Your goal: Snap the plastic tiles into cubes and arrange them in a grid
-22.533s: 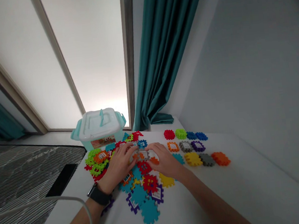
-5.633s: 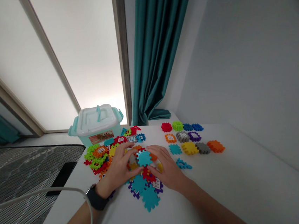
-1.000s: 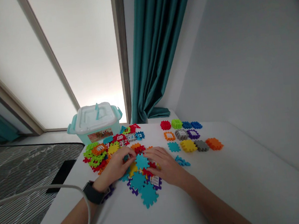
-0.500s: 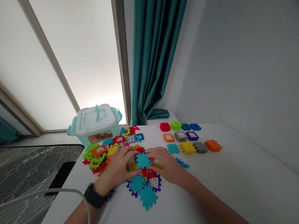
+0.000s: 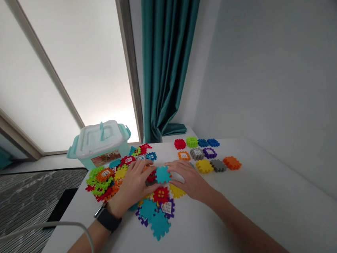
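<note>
A light blue notched plastic building tile (image 5: 163, 174) is between my two hands, above other tiles. My left hand (image 5: 135, 181), with a dark watch (image 5: 108, 218) on the wrist, has its fingers and thumb at the tile's left edge. From the other side, my right hand (image 5: 189, 178) pinches its right corners with fingertips and thumb. Just below are a red tile with a window pattern (image 5: 161, 195) and a yellow tile (image 5: 177, 191), partly under my right hand. Closer to me lie light blue tiles (image 5: 160, 224) and a purple tile with a white grid (image 5: 167, 208).
A mixed pile of colored tiles (image 5: 101, 182) lies left of my left hand. Tiles in rows, among them an orange one (image 5: 232, 163), lie to the right. Behind the pile stands a lidded clear-and-teal box (image 5: 102, 139). A white cable (image 5: 86, 234) crosses before my left forearm.
The view has shifted, so the table appears farther left. The light blue tile has moved away from me and slightly right with both hands, uncovering more of the red and yellow tiles.
</note>
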The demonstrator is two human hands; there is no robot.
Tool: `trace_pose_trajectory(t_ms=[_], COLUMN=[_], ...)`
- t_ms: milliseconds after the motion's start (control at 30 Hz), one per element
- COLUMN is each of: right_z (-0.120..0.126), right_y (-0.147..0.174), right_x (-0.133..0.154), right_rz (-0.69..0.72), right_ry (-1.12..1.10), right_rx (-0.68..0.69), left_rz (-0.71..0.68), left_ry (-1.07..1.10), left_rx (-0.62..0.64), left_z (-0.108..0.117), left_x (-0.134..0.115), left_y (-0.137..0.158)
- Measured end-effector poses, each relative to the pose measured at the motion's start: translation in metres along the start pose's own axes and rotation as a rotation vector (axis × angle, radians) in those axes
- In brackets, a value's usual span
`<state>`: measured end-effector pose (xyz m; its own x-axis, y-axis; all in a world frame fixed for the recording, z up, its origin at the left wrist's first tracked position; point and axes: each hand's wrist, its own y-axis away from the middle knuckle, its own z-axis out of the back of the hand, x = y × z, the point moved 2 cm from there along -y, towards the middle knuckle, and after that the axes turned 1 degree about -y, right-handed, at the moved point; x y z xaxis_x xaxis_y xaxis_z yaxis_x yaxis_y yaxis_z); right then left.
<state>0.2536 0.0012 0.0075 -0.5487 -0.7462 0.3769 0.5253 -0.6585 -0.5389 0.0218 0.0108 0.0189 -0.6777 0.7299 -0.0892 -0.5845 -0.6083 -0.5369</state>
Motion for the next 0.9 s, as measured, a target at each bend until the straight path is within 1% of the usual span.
trace_pose_trajectory(t_ms=[100, 200, 367, 467, 567, 700, 900], right_z=[0.012, 0.027, 0.051, 0.060, 0.063, 0.058, 0.051], right_y=[0.006, 0.016, 0.037, 0.049, 0.059, 0.067, 0.069], right_x=[-0.009, -0.022, -0.048, -0.059, -0.067, -0.072, -0.074], right_rz=[-0.009, -0.059, -0.135, -0.165, -0.187, -0.211, -0.250], right_ry=[0.057, 0.115, 0.170, 0.195, 0.220, 0.248, 0.275], right_rx=[-0.040, -0.122, -0.207, -0.231, -0.229, -0.183, -0.123], left_rz=[0.021, 0.049, 0.053, 0.049, 0.054, 0.088, 0.118], left_ry=[0.006, 0.022, 0.061, 0.050, 0.039, 0.015, -0.001], left_rx=[0.004, 0.019, 0.074, 0.123, 0.170, 0.205, 0.237], left_z=[-0.009, -0.021, -0.048, -0.066, -0.081, -0.096, -0.106], left_x=[-0.005, -0.010, -0.023, -0.030, -0.037, -0.042, -0.042], left_y=[-0.013, -0.028, -0.053, -0.066, -0.075, -0.082, -0.083])
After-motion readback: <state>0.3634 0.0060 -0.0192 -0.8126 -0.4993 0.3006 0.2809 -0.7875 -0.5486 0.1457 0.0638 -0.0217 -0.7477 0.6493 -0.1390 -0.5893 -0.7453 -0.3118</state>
